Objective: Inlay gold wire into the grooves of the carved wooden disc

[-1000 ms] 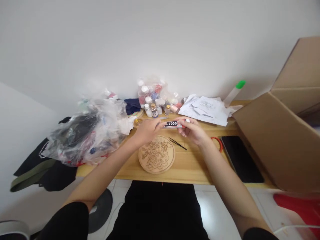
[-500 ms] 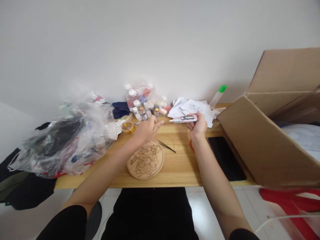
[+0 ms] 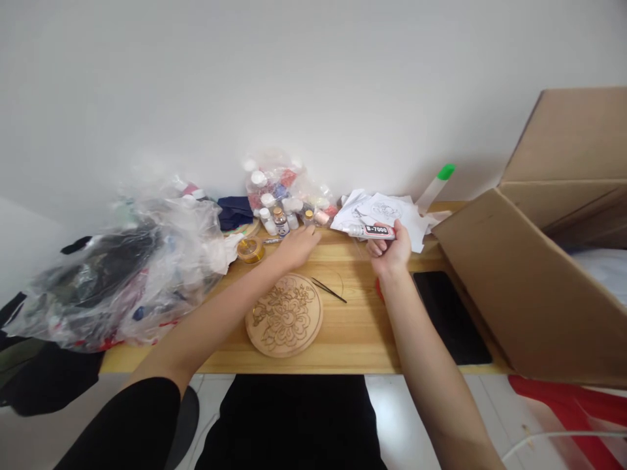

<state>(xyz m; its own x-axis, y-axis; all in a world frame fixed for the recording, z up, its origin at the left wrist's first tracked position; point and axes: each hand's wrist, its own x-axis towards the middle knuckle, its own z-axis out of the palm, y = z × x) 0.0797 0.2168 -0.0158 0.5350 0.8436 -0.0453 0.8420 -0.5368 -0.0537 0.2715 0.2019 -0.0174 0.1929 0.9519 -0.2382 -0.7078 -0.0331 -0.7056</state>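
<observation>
Gripping a B-7000 tube (image 3: pixel 378 232) in its fingers, the right hand (image 3: pixel 394 253) holds it above the table (image 3: pixel 353 339), by the papers (image 3: pixel 414 227). The left hand (image 3: pixel 300 248) is near the small bottles (image 3: pixel 281 223); whether its fingers are closed, I cannot tell. A patterned wooden disc (image 3: pixel 285 321) lies beside tweezers (image 3: pixel 330 291).

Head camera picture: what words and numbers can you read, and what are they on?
"B-7000": on the tube in the right hand.
Too small to read: the other print on the tube.
Too small and blurred: the label on the little bottle with a dark label.
</observation>
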